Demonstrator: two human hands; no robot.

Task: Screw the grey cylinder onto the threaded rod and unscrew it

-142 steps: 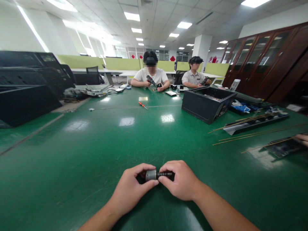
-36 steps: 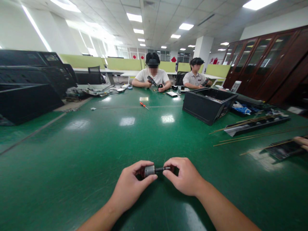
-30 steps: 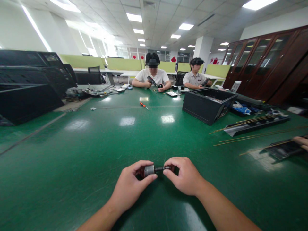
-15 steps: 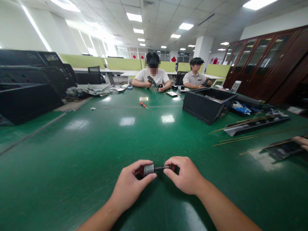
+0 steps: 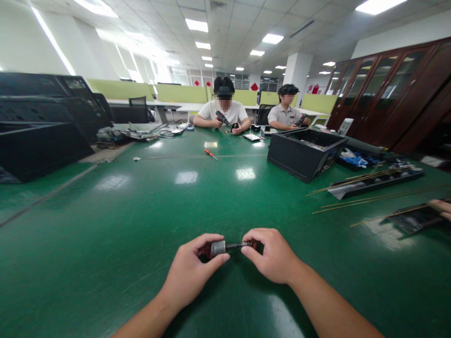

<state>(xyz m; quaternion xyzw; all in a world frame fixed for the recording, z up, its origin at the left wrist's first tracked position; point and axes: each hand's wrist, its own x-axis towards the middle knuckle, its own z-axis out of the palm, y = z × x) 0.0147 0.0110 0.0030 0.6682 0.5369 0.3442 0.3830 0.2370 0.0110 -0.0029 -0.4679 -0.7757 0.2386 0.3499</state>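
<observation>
A small silver cylinder that looks like a motor (image 5: 218, 249) is gripped between the thumb and fingers of my left hand (image 5: 190, 272). Its back end is hidden in my palm. From its right face runs a thin dark shaft (image 5: 233, 246), lying level. My right hand (image 5: 273, 256) pinches the far end of that shaft between thumb and forefinger. Both hands are low over the green table (image 5: 158, 206), close to its surface.
Farther out lies an orange screwdriver (image 5: 210, 153). A black metal case (image 5: 303, 155) stands to the right, near thin rods (image 5: 355, 204) and a black tray (image 5: 377, 180). Dark casings (image 5: 42, 145) fill the left. Two people sit opposite; another person's hand (image 5: 442, 206) shows at right.
My right hand has shifted very slightly right at the shaft's end. My left hand and the motor have stayed in place.
</observation>
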